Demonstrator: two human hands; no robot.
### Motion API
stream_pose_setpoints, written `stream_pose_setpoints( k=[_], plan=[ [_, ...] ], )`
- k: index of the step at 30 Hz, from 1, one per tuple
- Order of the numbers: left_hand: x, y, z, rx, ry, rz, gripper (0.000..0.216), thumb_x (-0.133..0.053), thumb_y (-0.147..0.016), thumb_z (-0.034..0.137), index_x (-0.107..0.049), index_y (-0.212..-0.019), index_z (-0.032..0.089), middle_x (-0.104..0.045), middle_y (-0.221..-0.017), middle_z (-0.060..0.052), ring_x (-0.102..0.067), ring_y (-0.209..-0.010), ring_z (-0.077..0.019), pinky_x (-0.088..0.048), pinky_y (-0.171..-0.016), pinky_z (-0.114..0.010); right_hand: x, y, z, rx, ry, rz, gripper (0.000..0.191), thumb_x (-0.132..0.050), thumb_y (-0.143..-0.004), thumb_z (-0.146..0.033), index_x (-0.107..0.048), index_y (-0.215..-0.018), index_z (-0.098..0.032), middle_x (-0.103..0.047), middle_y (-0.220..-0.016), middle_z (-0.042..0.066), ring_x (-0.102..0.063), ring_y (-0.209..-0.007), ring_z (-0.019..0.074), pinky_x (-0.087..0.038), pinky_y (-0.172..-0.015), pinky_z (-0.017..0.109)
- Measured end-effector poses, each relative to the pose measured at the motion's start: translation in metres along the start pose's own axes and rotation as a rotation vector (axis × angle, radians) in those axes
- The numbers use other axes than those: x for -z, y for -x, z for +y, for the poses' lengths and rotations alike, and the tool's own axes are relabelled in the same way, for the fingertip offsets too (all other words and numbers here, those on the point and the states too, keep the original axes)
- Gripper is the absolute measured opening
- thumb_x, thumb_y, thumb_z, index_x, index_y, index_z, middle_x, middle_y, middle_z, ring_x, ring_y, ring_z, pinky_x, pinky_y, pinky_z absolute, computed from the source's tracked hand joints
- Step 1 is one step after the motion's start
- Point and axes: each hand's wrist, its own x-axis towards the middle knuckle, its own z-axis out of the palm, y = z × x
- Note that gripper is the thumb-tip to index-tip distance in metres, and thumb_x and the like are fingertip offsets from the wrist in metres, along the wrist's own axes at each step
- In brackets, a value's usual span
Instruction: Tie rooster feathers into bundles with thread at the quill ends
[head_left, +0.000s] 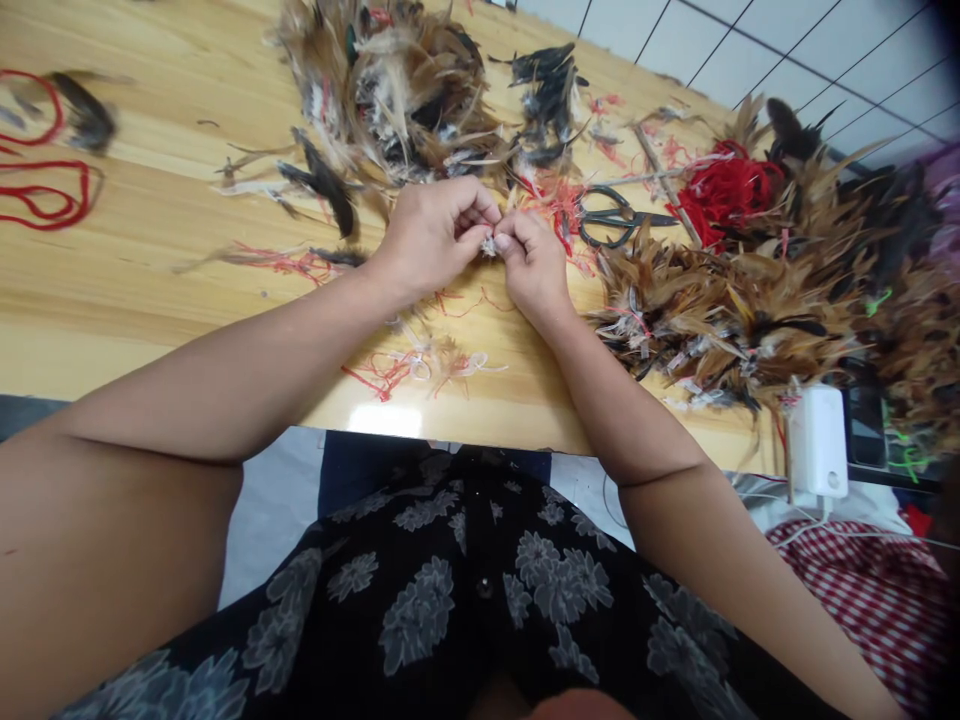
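Note:
My left hand [431, 235] and my right hand [534, 265] meet over the wooden table [150, 270], fingertips pinched together on a small whitish feather bundle [488, 245]. Both hands are closed around it. A big pile of brown and black feathers [390, 90] lies just beyond the hands. Another heap of brown feathers [750, 290] spreads to the right of my right hand. Black scissors [619, 217] lie just past my right hand.
Red thread [724, 190] is bunched by the right heap, and red cord loops [45, 190] lie at the far left. Thread scraps [405, 365] litter the near table edge. A white charger [817, 440] hangs at the right edge. Tiled floor shows beyond the table.

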Motion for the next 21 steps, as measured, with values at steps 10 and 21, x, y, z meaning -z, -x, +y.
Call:
stream_pose_setpoints(
  k=[10,21],
  plan=[
    [0.003,-0.003,0.002,0.092,0.018,-0.034,0.021,-0.091,-0.103,0.019,-0.074,-0.094,0.025,-0.071,-0.080,0.001,-0.063,-0.074,-0.0182,-0.051,-0.077,-0.036,-0.007,-0.003,0.012,-0.119,-0.377,0.071,0.047,-0.075,-0.110,-0.071,-0.072,-0.105,-0.024,-0.073,-0.099,0.002,-0.070,-0.095,0.0176,-0.066,-0.097,0.037],
    [0.005,-0.012,-0.016,0.049,0.111,-0.118,0.035,-0.101,-0.099,0.048,-0.071,-0.091,0.031,-0.069,-0.069,0.003,-0.053,-0.058,-0.0155,-0.051,-0.060,-0.038,-0.007,-0.007,0.017,-0.099,-0.432,0.035,0.062,-0.085,-0.095,-0.085,-0.079,-0.114,-0.026,-0.081,-0.103,0.004,-0.074,-0.092,0.0186,-0.066,-0.088,0.035]
  ],
)
